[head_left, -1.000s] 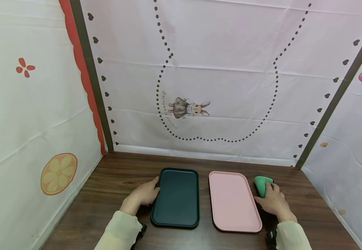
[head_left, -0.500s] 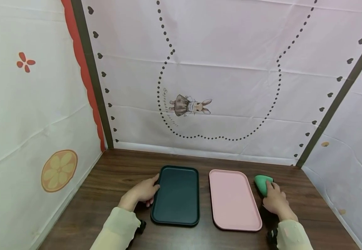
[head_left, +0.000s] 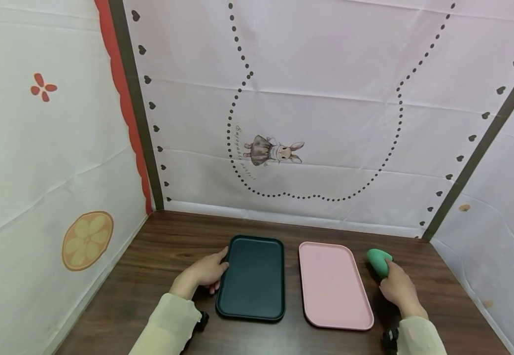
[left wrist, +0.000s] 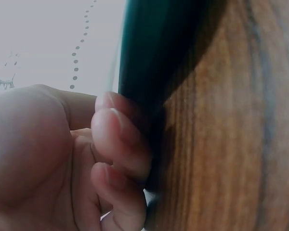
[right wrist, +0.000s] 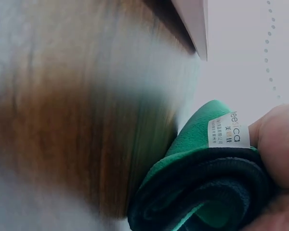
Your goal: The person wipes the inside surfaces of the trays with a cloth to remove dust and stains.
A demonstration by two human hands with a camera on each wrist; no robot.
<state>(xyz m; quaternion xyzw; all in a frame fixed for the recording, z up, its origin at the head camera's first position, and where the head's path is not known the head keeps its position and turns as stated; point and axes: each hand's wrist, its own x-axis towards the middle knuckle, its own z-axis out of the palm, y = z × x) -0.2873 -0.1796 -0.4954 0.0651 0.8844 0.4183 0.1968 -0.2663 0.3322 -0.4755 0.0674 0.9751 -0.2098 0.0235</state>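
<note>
A dark green tray lies on the table left of centre. My left hand holds its left rim, the thumb on the edge; in the left wrist view, curled fingers sit against the tray's side and underside. Right of the pink tray, my right hand grips the near right side of a rolled green cloth. From the right wrist, the cloth shows a dark lining in folded layers and a white printed label, with the thumb close by it.
A pink tray lies between the dark tray and the cloth. The brown wooden table ends at a printed white curtain behind, with more curtain along both sides.
My right hand has gone from spread fingers over the cloth to a closer grip on its near right side, drawing away from the pink tray. The left hand keeps its place at the dark tray.
</note>
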